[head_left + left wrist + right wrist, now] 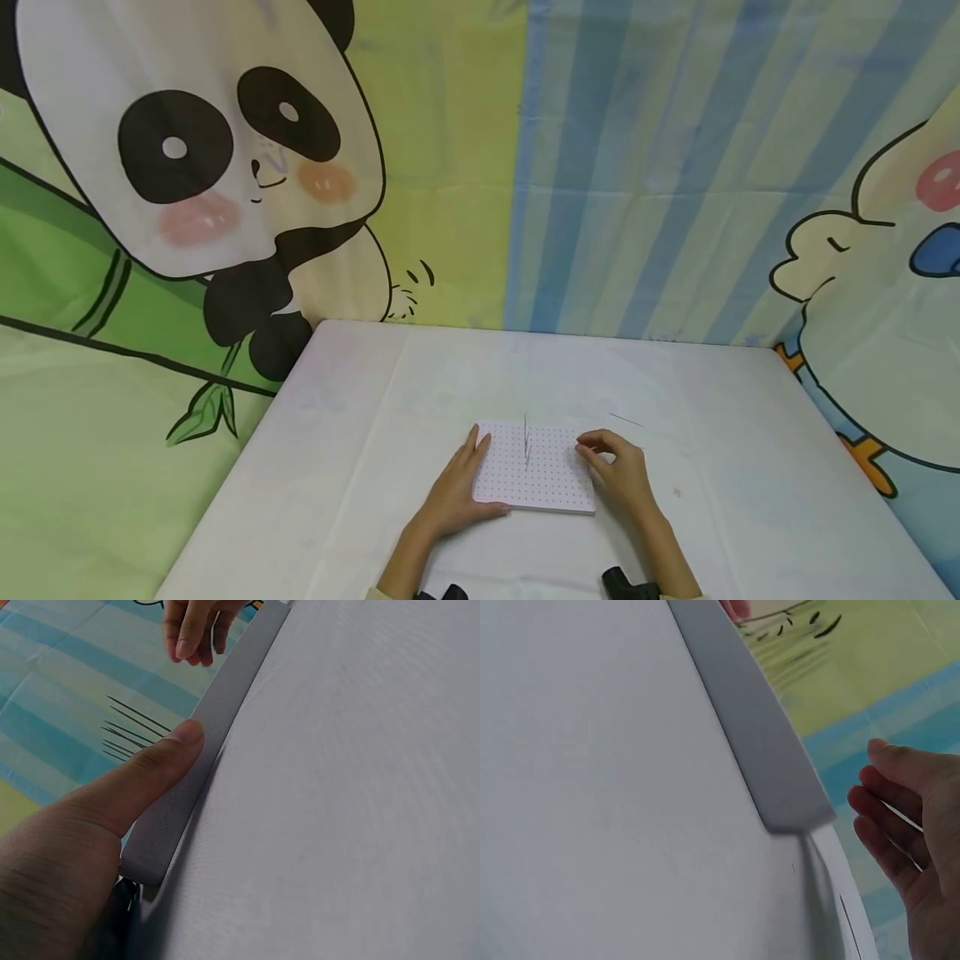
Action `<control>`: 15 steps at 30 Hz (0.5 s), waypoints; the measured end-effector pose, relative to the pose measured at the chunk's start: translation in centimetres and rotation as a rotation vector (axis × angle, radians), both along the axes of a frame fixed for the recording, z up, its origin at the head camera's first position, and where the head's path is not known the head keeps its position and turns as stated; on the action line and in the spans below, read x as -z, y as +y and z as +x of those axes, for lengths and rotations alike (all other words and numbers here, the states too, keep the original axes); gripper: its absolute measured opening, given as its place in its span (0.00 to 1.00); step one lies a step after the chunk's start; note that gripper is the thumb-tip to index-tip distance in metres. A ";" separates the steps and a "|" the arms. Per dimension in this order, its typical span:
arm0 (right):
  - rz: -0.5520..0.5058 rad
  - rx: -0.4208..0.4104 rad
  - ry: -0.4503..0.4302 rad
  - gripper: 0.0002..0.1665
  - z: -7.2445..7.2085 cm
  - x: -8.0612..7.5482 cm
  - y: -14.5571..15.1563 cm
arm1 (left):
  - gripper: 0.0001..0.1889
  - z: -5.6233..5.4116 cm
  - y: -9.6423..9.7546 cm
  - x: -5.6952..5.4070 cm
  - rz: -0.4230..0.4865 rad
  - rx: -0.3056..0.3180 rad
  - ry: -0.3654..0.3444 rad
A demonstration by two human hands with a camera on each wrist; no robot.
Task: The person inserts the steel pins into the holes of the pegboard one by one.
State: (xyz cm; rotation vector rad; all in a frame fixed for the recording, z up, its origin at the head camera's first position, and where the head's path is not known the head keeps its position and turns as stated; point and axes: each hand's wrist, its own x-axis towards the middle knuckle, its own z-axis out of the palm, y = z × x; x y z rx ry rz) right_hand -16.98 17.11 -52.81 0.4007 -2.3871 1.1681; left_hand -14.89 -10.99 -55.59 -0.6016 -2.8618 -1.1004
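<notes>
A white board with rows of small holes (536, 483) lies on the table. My left hand (453, 496) rests at its left side, with straight fingers along the left edge and the thumb (161, 761) pressing the front edge. Several thin dark sticks (131, 735) show beyond that thumb in the left wrist view; from the head they bunch up as upright lines (526, 437) on the board. By the right edge is my right hand (618, 475). Its fingers are loosely bent, thumb and index tips close together, and nothing shows between them in the right wrist view (904, 802).
A thin stick (626, 420) lies on the white tabletop (360, 475) beyond the board's right corner. Behind the table hangs a printed cloth (442, 167) with cartoon animals and stripes. Dark wrist gear (628, 585) sits on the right forearm.
</notes>
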 end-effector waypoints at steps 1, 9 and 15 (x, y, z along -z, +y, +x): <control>0.019 0.045 0.011 0.10 -0.2 0.2 0.7 | 0.60 0.0 0.0 0.0 -0.001 -0.001 0.001; 0.116 0.271 -0.057 0.12 -1.3 1.9 5.0 | 0.59 0.0 -0.1 0.0 0.017 0.004 0.027; 0.179 0.240 -0.103 0.09 -1.8 2.4 6.2 | 0.59 0.0 -0.1 0.0 0.011 0.003 0.015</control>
